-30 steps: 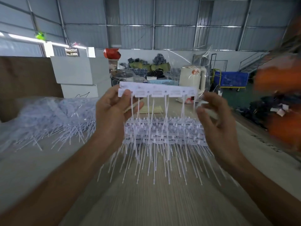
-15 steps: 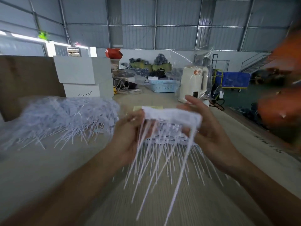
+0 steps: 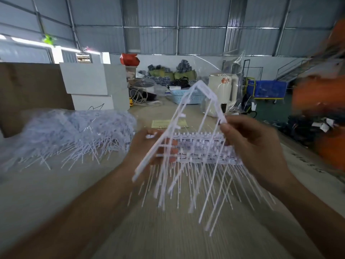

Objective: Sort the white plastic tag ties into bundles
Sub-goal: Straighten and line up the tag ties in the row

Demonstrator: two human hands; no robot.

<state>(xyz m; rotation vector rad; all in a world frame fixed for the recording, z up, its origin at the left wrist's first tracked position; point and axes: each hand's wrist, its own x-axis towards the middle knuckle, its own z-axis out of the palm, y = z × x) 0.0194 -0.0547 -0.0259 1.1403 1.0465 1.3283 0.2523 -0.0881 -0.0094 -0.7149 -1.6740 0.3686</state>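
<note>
I have one strip of white plastic tag ties raised between both hands above the tabletop, bent into a peak partway along its header bar. The left hand grips the lower run of the bar with its fingers curled behind it; the right hand pinches the far end of the bar between thumb and fingertips. The ties hang from the bar, about nine or ten on this strip, though motion blur makes that count uncertain. Directly beneath, one squared-up stack of strips lies flat on the tabletop with its tails pointing toward me; I cannot count its layers. To the left sits one large loose heap of tag ties, far too tangled to number. My judgement on handling: the strip is very light, the bar flexes readily and could crease or snap at the bend, and the tails are thin, springy and prone to snagging in neighbours. I would hold it by the bar at both ends, never by the tails, and lay it bar-to-bar on the stack. One cream electric kettle stands well behind.
</note>
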